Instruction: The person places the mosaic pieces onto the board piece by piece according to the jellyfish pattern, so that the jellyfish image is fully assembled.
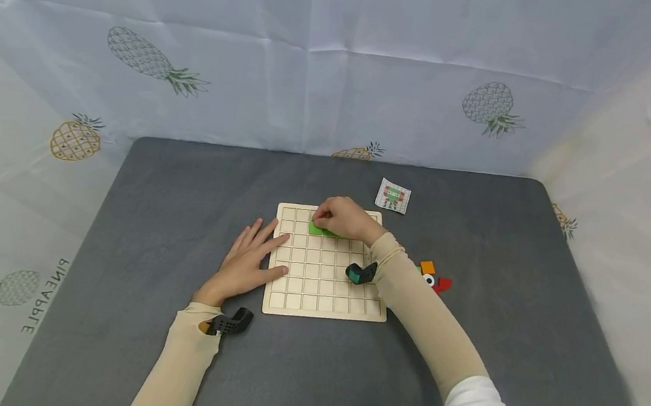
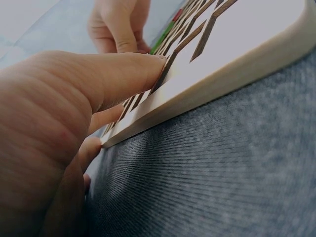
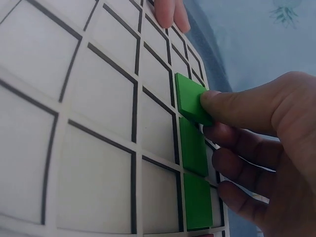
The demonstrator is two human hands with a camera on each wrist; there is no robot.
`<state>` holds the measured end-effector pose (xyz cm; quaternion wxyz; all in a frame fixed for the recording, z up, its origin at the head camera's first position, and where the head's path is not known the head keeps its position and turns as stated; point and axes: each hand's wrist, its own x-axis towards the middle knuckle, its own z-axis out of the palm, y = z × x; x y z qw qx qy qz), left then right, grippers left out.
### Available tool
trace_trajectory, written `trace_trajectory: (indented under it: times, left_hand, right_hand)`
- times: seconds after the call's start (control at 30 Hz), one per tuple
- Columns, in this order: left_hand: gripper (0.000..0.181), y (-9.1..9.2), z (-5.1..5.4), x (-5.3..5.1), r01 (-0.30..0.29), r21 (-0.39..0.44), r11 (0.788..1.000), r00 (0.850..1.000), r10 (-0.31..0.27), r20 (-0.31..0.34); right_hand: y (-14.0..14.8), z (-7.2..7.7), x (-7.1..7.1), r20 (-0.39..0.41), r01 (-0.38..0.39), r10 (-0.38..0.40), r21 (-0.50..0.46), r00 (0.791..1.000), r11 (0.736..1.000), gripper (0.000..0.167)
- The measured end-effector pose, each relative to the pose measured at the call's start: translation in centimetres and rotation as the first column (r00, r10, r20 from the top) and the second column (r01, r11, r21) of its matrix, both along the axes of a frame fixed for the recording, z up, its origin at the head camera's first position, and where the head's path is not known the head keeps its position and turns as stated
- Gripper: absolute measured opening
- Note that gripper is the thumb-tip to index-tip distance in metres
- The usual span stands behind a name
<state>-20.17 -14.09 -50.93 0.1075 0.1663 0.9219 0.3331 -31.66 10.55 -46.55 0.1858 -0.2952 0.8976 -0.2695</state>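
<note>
The wooden grid board [image 1: 314,287] lies flat on the grey worktop [image 1: 290,377], and of the two hands the right hand [image 1: 349,220] is nearer the piece that matters, reaching across from the board's right side. Its thumb and forefinger are nearly closed, pinching the edge of a green tile [image 3: 188,96] in the board's second row from the far edge, toward its left side. The tile is square, so no long axis shows; what counts is its tilt, since it sits a little skewed and raised over the grid, and whether any edge is seated I cannot tell. Two green tiles [image 3: 193,148] continue the line to its right, parallel to the board's far edge. The left hand [image 1: 242,271] is spread wide and grips nothing, its thumb resting on the board's left margin, so the tile lies beyond it and to its right. Past the board's far right corner is a pattern card [image 1: 398,200]; off its right side lie an orange piece [image 1: 428,267] and a red piece [image 1: 445,284]
</note>
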Motion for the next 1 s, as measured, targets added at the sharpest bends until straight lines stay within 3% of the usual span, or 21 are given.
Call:
trace_trajectory:
  times: [0.3, 0.57, 0.8, 1.0]
  left_hand:
    - [0.072, 0.0, 0.0, 0.0, -0.004, 0.003, 1.000, 1.000, 0.004, 0.003]
    - [0.072, 0.1, 0.1, 0.0, -0.004, 0.002, 1.000, 1.000, 0.004, 0.006]
    - [0.072, 0.1, 0.1, 0.0, -0.001, 0.002, 1.000, 1.000, 0.001, 0.017]
    - [0.072, 0.1, 0.1, 0.0, -0.002, -0.005, 1.000, 1.000, 0.003, 0.016]
  right_hand:
    - [-0.4, 0.4, 0.4, -0.089, 0.002, 0.005, 0.075, 0.996, 0.997, 0.015]
    - [-0.5, 0.2, 0.6, -0.091, 0.025, -0.016, 0.101, 0.996, 0.995, 0.017]
    - [1.1, 1.0, 0.9, 0.073, 0.088, -0.082, -0.089, 0.994, 0.992, 0.022]
    - [3.9, 2.4, 1.3, 0.155, 0.131, -0.108, -0.149, 0.982, 0.980, 0.025]
